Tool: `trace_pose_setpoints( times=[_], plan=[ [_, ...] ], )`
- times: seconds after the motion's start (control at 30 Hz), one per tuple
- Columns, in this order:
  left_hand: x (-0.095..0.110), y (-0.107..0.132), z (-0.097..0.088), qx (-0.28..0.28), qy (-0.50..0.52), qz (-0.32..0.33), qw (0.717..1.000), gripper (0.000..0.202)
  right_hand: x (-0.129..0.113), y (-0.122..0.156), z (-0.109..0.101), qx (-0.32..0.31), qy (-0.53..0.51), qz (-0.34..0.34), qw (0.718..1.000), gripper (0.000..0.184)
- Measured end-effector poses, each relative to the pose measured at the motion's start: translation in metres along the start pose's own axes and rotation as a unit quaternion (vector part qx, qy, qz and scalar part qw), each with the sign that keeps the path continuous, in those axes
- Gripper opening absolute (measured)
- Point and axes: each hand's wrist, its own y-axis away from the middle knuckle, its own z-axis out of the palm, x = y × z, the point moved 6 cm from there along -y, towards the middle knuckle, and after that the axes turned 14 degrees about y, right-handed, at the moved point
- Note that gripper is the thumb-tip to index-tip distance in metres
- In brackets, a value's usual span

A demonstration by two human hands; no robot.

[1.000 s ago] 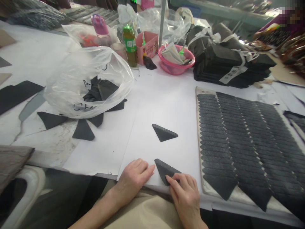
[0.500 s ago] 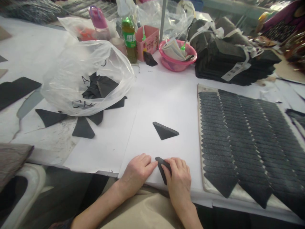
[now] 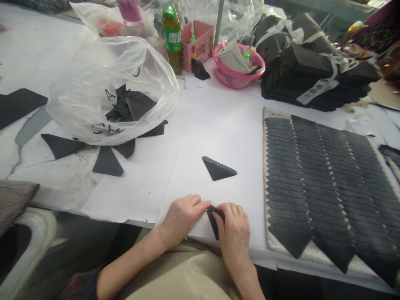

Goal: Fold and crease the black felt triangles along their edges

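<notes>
Near the front edge of the table, a small black fabric piece (image 3: 213,222) is held between both hands. My right hand (image 3: 235,227) pinches its right side, thumb toward me and fingers behind. My left hand (image 3: 184,216) is closed, with thumb and forefinger tips pressing the piece's upper left corner. Just beyond them a black triangular piece (image 3: 218,170) with a folded upper edge lies flat on the white paper (image 3: 200,129). To the right, a board (image 3: 265,166) carries overlapping rows of similar black pieces (image 3: 287,187).
A clear plastic bag (image 3: 78,96) with black pieces inside stands at the left, loose pieces (image 3: 108,161) before it. Along the back are a green-labelled bottle (image 3: 172,39), a pink box (image 3: 200,43), a pink basin (image 3: 239,79) and a tied black stack (image 3: 293,71).
My left thumb and forefinger have shifted right and slightly up onto the corner of the black piece. My right hand keeps its grip. The camera view has shifted slightly.
</notes>
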Motion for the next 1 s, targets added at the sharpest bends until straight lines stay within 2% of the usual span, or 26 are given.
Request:
trace_pose_setpoints(
  times=[0.23,0.5,0.67,0.83,1.0],
  plan=[
    [0.006,0.000,-0.002,-0.005,-0.009,0.022,1.000,0.016,-0.001,0.003,-0.001,0.029,-0.015,-0.018,0.999,0.012],
    [0.016,0.008,-0.005,0.052,-0.032,0.115,0.992,0.014,-0.001,0.009,0.000,0.104,-0.036,-0.031,0.993,0.011],
    [0.015,0.009,-0.003,0.046,-0.037,0.111,0.992,0.015,0.000,0.012,0.004,0.108,-0.038,-0.038,0.993,0.012],
    [0.016,0.009,-0.005,0.059,-0.035,0.105,0.992,0.026,-0.001,0.011,0.003,0.106,-0.039,-0.050,0.992,0.012],
    [0.020,0.010,-0.004,0.056,-0.053,0.118,0.990,0.019,-0.002,0.010,0.001,0.105,-0.037,-0.053,0.992,0.012]
  ],
)
